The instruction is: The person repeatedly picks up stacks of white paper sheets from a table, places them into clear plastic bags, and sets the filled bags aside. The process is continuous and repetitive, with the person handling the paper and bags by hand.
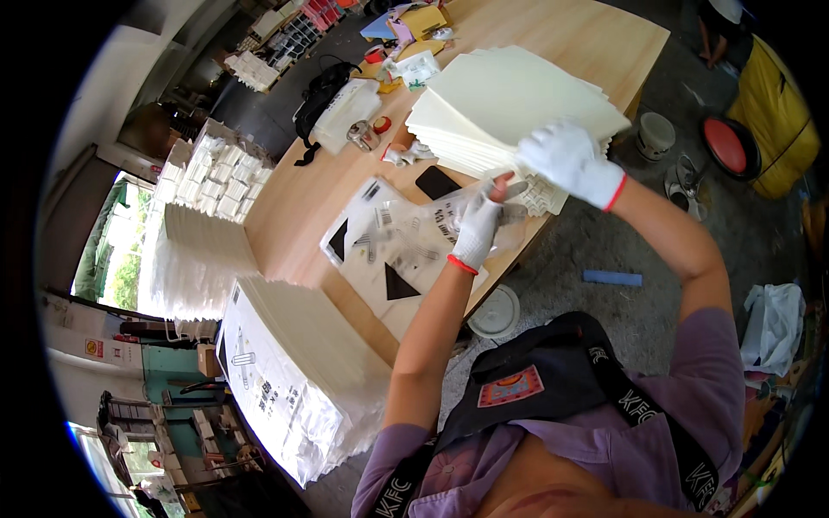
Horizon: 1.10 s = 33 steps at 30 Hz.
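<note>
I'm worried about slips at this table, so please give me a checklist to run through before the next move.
1. Both hands gloved: ok, left hand and right hand.
2. Left hand at the printed plastic bags: ok.
3. Right hand's grip on the cream sheet stack: cannot tell, fingertips unclear.
4. Stack edges squared: not ok, staggered.
5. Smartphone put away: not ok, lying by the bags.

We see daylight glaring through the left-side window (127,259); the nearby stack (203,263) washes out; the right hand (566,164) looks softly blurred; straight edges bend toward black corners.
</note>
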{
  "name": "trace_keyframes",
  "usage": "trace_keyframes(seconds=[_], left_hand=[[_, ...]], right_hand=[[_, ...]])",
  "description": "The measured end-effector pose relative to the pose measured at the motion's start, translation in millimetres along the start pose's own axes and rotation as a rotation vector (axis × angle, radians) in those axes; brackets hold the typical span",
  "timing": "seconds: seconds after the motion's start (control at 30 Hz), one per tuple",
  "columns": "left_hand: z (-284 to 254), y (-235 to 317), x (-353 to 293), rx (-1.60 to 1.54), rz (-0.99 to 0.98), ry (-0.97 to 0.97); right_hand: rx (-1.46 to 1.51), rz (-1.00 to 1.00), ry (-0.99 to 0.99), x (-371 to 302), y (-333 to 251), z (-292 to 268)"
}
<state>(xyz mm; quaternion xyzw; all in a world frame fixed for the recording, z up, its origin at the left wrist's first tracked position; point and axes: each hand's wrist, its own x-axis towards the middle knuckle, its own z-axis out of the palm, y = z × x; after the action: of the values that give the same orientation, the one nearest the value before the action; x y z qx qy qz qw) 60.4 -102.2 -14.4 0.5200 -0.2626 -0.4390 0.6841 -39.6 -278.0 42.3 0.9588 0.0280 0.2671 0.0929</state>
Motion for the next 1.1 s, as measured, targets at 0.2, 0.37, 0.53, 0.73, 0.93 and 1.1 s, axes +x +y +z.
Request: trace_keyframes(seconds=[0.2,0.37,0.53,0.73,0.93,1.1], left_hand=[[-35,8,-23,-0.062,-0.138,0.273],[-62,40,-84,0.166,-0.128,0.179],[18,3,-104,1.250,0.247,0.241],[2,20,-112,0.635,0.145,0.088],[-87,90,-142,0.032,0.337,0.379],[-39,31,-156,1.103,0.262,0.100]], right_hand=[[0.554,0.195,0.198,-35,-57,-67],[1.653,0.822,0.033,-100,-25,5],[1.467,0.609,0.065,-65,-104,0],[1.079,0.594,0.010,-81,-93,7],[0.458,0.004,-0.264,-71,-75,-37],[0.393,-0.193,-0.477,-35,-101,-18]])
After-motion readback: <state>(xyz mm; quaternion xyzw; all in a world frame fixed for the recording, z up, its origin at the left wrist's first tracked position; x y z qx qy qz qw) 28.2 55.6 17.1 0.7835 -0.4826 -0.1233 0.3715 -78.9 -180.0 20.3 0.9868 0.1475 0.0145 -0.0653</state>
